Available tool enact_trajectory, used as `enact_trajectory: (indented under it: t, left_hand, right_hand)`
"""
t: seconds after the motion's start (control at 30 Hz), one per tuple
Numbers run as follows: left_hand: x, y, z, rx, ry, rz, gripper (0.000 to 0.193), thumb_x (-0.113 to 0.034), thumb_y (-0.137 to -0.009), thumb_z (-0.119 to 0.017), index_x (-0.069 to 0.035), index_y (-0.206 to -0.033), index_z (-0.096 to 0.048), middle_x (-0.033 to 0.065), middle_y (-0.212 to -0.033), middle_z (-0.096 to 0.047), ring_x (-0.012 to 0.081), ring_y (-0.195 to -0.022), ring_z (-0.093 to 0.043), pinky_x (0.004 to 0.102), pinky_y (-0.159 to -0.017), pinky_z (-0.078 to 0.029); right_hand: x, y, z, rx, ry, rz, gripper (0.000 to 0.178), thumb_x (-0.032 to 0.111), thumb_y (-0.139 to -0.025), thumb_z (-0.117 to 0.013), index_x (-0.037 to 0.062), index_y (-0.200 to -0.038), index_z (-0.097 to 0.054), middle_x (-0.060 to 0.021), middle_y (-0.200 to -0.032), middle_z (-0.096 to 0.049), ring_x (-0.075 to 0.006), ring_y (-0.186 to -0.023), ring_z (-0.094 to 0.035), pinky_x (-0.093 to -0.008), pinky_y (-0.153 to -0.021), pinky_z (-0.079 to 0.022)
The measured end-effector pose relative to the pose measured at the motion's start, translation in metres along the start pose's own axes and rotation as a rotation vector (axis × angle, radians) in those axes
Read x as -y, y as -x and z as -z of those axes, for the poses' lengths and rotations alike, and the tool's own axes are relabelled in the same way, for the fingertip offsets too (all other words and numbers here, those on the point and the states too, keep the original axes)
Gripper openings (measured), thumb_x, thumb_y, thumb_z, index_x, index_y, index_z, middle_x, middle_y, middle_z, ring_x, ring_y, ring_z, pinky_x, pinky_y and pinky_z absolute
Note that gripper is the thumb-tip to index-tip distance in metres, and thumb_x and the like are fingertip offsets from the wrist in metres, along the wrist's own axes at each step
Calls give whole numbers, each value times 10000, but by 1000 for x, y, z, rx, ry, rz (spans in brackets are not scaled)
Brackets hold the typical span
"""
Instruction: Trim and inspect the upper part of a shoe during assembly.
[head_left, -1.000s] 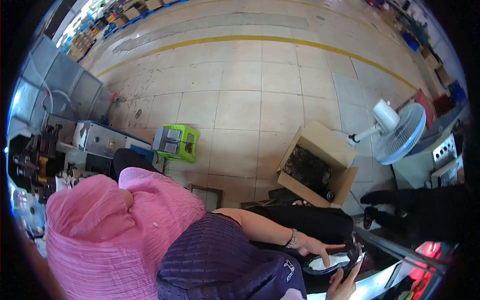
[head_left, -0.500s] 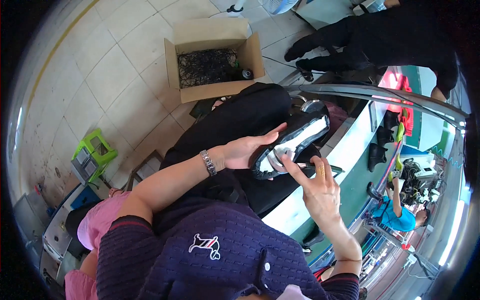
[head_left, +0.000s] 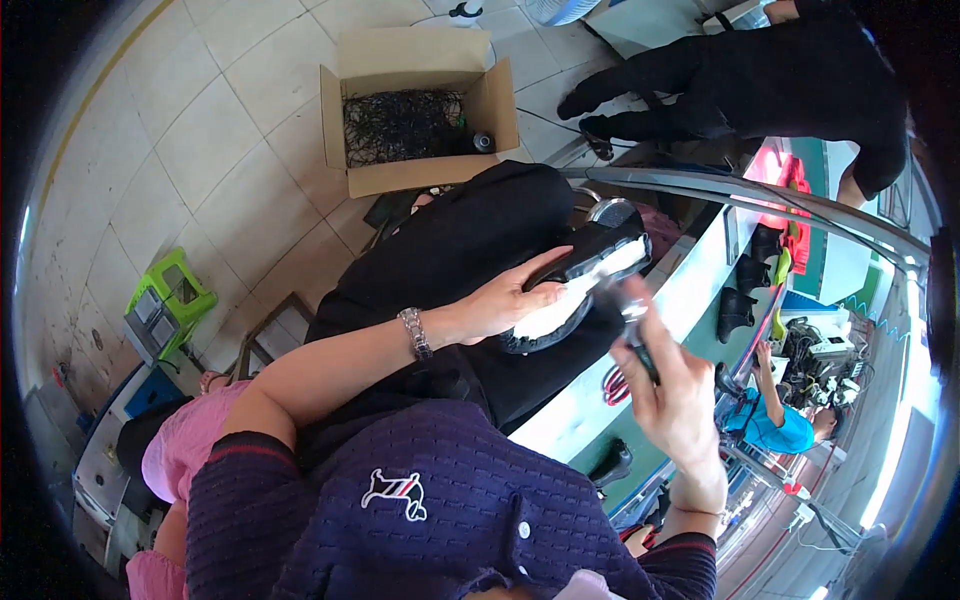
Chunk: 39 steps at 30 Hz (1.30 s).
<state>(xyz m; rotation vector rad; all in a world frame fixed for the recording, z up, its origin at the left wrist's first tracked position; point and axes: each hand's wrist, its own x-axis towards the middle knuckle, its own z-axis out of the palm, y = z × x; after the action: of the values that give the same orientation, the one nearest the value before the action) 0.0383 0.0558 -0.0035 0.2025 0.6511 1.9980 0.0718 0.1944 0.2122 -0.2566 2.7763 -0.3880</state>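
My left hand (head_left: 510, 303), with a metal watch band at the wrist, grips a black shoe upper (head_left: 590, 245) turned bottom up over my lap. Its underside (head_left: 553, 312) is white, framed by a dark folded edge. My left thumb lies along that underside. Closed around a dark-handled tool with a shiny metal part (head_left: 632, 310), my right hand (head_left: 672, 395) is just right of the shoe. The tool's front end is smeared by motion over the white surface, so its kind and whether it touches cannot be told.
A cardboard box (head_left: 420, 180) with tangled black strands stands on the floor ahead. Along my right runs a green bench (head_left: 690, 370) with several black shoes (head_left: 737, 312) and red-handled tool loops (head_left: 615, 385). A metal rail (head_left: 700, 182) crosses beyond the shoe. Other people are nearby.
The right hand has drawn back toward me and right, its fingertips leaving the white underside. The tool, earlier lying across its fingers, now points toward the shoe. My left hand keeps its hold.
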Motion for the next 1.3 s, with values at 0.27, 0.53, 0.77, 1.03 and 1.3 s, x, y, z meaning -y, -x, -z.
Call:
enact_trajectory:
  t: [0.27,0.53,0.77,1.03,1.3]
  left_hand:
    - [-16,0,4,70,9,110,1104,-8,-715,-773,-167,-1562,-82,76,-1437,-380,147,-1213,-462,299,-996,-412]
    - [-17,-1,1,72,53,142,1095,17,-722,-758,-155,-1561,-76,78,-1426,-385,160,-1216,-471,311,-1004,-414]
    - [-15,-4,5,116,6,210,1113,45,-746,-765,-227,-1559,-53,101,-1455,-383,188,-1289,-446,344,-1029,-427]
    - [-19,-3,6,191,62,160,1205,97,-695,-744,-225,-1559,31,92,-1452,-360,182,-1293,-415,355,-1056,-389]
    - [-17,0,20,205,68,233,1194,109,-728,-735,-259,-1554,43,94,-1484,-332,175,-1267,-452,356,-1018,-441]
  right_hand:
    - [-14,-4,-39,75,212,-75,699,187,-916,-627,176,-1515,-268,-110,-697,-674,-241,-479,-630,-354,-421,-490]
    - [-26,-4,-47,99,55,-203,686,150,-913,-614,195,-1507,-274,-137,-666,-663,-295,-526,-656,-380,-456,-509]
    - [-27,0,-71,-216,66,-6,719,146,-917,-612,195,-1524,-229,-144,-720,-680,-291,-542,-667,-352,-434,-492]
    - [2,-2,-36,-186,-54,269,701,113,-830,-683,176,-1459,-380,-160,-761,-665,-298,-548,-642,-359,-496,-518]
    - [-6,-5,-35,12,191,28,698,128,-854,-674,193,-1479,-371,-66,-621,-569,-248,-482,-593,-366,-452,-486]
